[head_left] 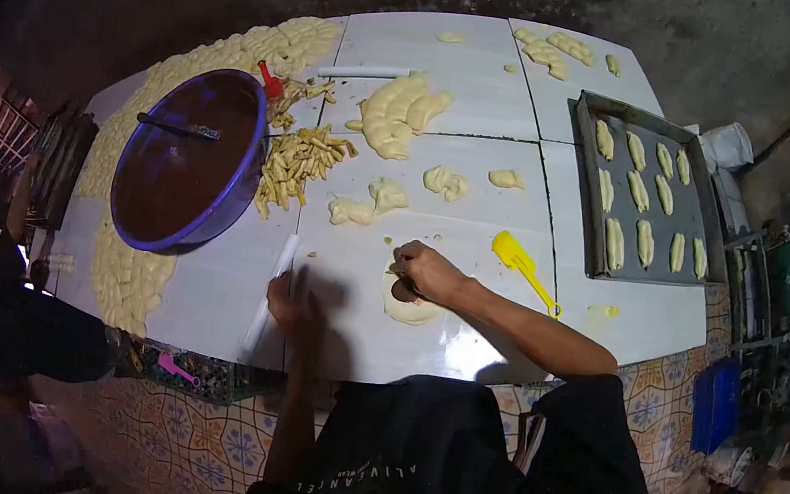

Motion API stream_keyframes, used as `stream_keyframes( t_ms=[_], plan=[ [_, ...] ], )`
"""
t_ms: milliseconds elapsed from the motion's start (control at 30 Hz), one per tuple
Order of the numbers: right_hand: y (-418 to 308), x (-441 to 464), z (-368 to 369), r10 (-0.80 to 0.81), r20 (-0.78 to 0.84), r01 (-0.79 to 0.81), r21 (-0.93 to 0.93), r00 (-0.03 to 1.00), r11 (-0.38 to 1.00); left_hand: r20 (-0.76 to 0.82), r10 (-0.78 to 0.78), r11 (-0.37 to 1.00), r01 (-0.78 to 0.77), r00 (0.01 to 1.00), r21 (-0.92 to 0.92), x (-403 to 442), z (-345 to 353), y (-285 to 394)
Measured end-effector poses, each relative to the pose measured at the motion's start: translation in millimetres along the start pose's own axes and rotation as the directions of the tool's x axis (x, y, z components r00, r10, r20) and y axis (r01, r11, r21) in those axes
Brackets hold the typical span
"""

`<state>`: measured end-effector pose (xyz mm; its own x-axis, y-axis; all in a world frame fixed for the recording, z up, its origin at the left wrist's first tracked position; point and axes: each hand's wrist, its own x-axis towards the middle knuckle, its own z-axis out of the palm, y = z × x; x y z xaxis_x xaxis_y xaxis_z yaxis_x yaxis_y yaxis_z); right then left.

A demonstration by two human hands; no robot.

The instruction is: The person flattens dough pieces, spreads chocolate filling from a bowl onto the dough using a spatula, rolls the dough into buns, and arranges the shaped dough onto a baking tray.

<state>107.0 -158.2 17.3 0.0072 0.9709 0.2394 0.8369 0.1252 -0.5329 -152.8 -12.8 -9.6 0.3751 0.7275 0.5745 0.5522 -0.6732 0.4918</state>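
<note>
My right hand is over a flattened round of dough at the table's front middle. Its fingers are closed in a pinch, and what they hold is hidden. A small brown patch shows under the fingers, on or just above the dough. In shadow, my left hand is beside a white rolling pin and overlaps its right side. Its fingers are too dark to tell whether they grip the pin. Loose dough lumps and a yellow scoop lie beyond my right hand.
A purple basin of brown mixture holds a spatula. Beside it are cut yellow strips, a red scoop and massed dough pieces. At right, a metal tray holds shaped dough. Another person's dark sleeve shows at left.
</note>
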Motion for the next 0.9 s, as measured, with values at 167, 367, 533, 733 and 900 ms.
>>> stream_keyframes(
  t_ms=[167, 367, 533, 733, 900],
  plan=[
    [3.4, -8.4, -0.4, -0.113, -0.084, 0.122, 0.108, 0.990, 0.987, 0.140, 0.340, 0.934, -0.317, 0.930, -0.165, -10.4, -1.6, 68.0],
    [-17.2, -31.7, -10.9, -0.138, 0.010, 0.133, 0.219, 0.990, 0.967, 0.387, 0.396, 0.898, -0.264, 0.832, -0.351, -24.4, -20.7, 98.9],
    [-39.1, -77.2, -2.1, 0.055, -0.205, -0.029, 0.127, 0.977, 0.991, 0.386, 0.456, 0.877, -0.330, 0.802, -0.350, -39.0, -9.0, 105.7],
    [-43.0, -87.0, 23.5, 0.163, -0.420, -0.098, 0.172, 0.893, 0.980, 0.239, 0.406, 0.892, -0.327, 0.882, -0.312, -34.1, 22.6, 114.0],
    [-35.0, -59.0, 10.3, 0.312, -0.434, -0.224, 0.241, 0.845, 0.944, 0.289, 0.271, 0.937, -0.183, 0.918, -0.298, -14.5, 40.5, 116.1]
  ],
)
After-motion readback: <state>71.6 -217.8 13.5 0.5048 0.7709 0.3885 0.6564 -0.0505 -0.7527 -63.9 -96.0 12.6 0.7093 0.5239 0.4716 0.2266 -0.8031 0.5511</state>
